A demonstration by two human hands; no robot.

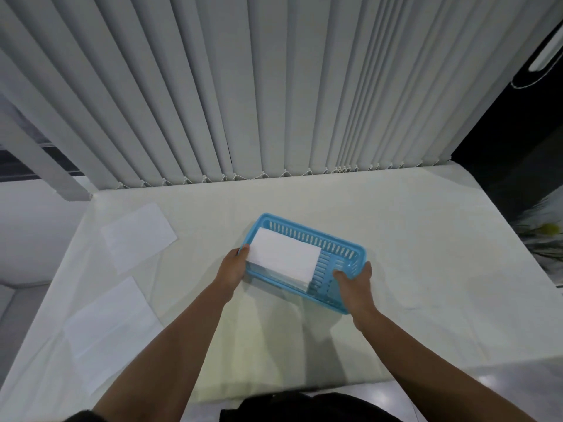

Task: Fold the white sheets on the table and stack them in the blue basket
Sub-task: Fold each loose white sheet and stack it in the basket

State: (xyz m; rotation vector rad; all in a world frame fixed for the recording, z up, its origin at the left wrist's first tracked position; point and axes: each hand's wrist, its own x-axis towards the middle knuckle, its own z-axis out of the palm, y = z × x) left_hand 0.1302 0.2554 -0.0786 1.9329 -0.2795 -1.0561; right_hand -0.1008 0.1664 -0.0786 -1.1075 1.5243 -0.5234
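Hands apart, one at each end of the blue basket [335, 246]. Right hand [355, 284] grips its rim. Left hand [233, 269] at the folded sheet [285, 258] lying inside, between them; grip unclear. Beyond left hand, two white sheets [138, 236] not yet folded.

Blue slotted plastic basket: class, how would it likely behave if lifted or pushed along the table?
Probably light: the blue slotted plastic basket has thin, perforated walls. Likely fairly stiff: no bending shows where the right hand grips. Low and wide, it should slide rather than tip.
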